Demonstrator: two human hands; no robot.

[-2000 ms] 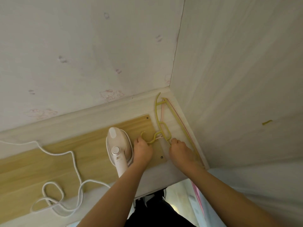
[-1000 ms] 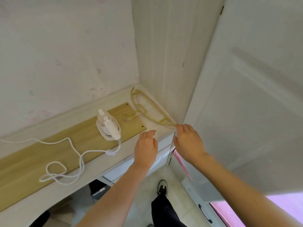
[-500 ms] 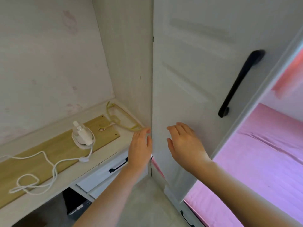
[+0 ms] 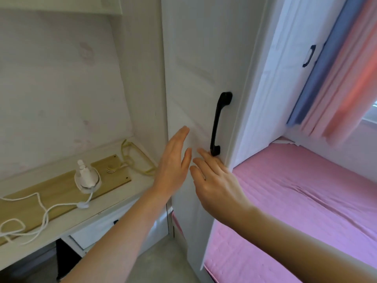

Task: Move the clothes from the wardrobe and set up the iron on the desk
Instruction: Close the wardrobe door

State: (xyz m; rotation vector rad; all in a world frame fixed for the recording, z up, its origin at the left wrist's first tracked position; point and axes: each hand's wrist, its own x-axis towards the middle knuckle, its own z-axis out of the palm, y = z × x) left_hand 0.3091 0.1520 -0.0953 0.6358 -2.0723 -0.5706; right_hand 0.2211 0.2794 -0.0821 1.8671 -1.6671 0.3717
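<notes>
A white wardrobe door (image 4: 195,74) with a black handle (image 4: 219,123) stands in front of me. My right hand (image 4: 216,180) is open, its fingertips just below and left of the handle's lower end. My left hand (image 4: 175,162) is open and flat in front of the door's left part. At the left, a small white iron (image 4: 86,176) stands upright on a wooden board (image 4: 51,193) on the white desk (image 4: 114,201). Its white cord (image 4: 40,215) lies coiled toward the left. Yellow-green hangers (image 4: 136,158) lie in the desk's back right corner.
A bed with a pink sheet (image 4: 306,201) fills the right side. Pink and blue curtains (image 4: 336,68) hang at the upper right. A white drawer (image 4: 106,229) sits under the desk, and the wardrobe's side panel (image 4: 142,78) borders the desk on the right.
My view has turned right from the desk to the wardrobe door. Both hands left the hangers and rose toward the door, the right one nearing the black handle.
</notes>
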